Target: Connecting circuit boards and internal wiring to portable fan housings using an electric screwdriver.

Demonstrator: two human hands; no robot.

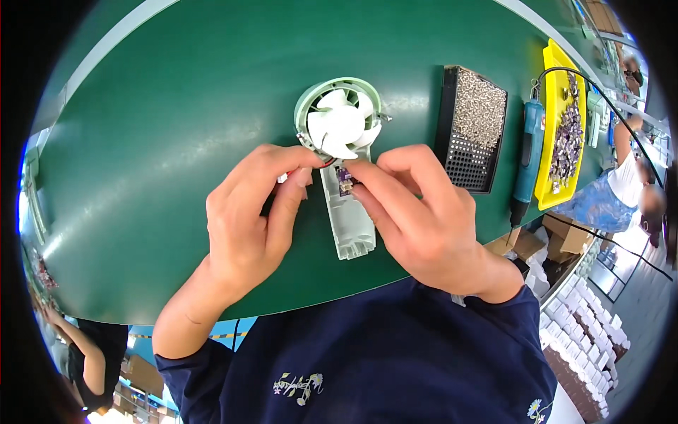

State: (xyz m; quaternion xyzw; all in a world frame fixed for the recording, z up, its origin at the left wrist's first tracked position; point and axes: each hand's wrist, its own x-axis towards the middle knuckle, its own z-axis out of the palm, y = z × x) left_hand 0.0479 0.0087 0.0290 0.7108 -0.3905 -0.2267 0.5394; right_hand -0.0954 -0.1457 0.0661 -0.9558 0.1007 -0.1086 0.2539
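Handheld fan [337, 124] in pale green, its white blades bare, lies on the green table [176, 106] before us, its open handle shell [353, 227] toward our body. In that shell sits a small purple circuit board [345, 181]. Our right hand [432, 219] has finger and thumb at the board; we cannot tell whether they grip or merely press it. Our left hand [246, 208] pinches a white plug [282, 177] beside the shell. The step looks like wiring or seating the board; the next move calls for careful alignment, leads kept untrapped. Rightward lie a screw tray [462, 165], an electric screwdriver [527, 152] and a yellow tray [545, 180] of parts.
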